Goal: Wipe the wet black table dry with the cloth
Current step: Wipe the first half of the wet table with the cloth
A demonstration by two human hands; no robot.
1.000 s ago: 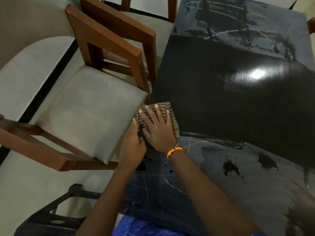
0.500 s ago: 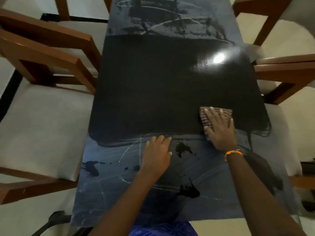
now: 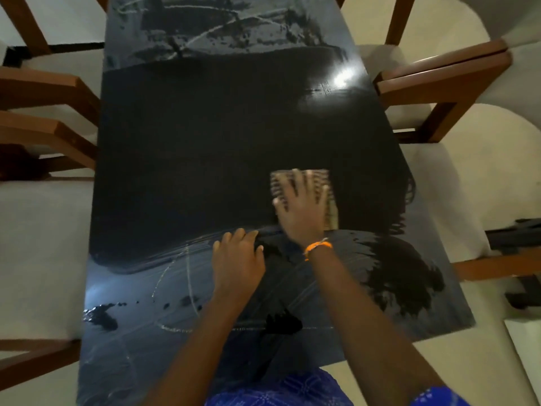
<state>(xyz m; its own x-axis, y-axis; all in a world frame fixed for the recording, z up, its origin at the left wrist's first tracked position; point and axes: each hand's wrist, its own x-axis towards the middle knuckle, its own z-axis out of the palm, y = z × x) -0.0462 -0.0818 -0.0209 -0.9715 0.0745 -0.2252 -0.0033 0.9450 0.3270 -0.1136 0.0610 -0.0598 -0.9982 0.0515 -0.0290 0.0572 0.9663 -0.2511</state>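
Both hands lie flat, fingers spread: right hand point(image 3: 303, 210) pressing the folded, apparently striped cloth point(image 3: 329, 200) on the glossy black table point(image 3: 190, 159), left hand point(image 3: 237, 260) resting beside.

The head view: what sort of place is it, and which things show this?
Probably a home dining area. A long black table stands between wooden chairs with pale cushioned seats, on a light floor. The right hand presses a checked cloth on it.

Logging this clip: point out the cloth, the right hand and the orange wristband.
cloth point(image 3: 332, 210), head view, striped edge right of the fingers
right hand point(image 3: 303, 210), head view, back of the hand
orange wristband point(image 3: 317, 247), head view, band at the wrist
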